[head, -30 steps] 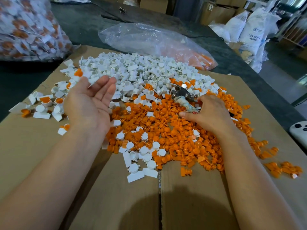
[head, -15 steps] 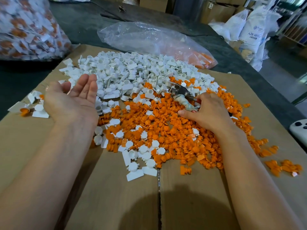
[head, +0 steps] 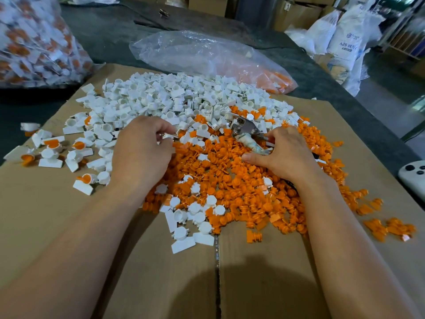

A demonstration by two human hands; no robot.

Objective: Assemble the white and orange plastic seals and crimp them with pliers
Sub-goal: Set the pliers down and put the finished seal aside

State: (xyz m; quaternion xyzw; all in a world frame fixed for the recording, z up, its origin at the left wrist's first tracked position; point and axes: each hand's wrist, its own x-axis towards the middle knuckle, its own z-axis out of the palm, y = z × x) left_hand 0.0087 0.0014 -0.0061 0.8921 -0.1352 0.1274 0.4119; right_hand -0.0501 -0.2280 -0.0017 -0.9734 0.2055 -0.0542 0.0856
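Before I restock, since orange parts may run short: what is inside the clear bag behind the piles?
The clear bag holds orange parts at its right end. Its crumpled, shiny film hides whatever else is inside.

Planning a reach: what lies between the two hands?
Head view: loose orange plastic plugs and a few white plastic caps lie between left hand and right hand.

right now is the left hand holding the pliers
No, the right hand grips the pliers, while the left hand pinches a white seal piece.
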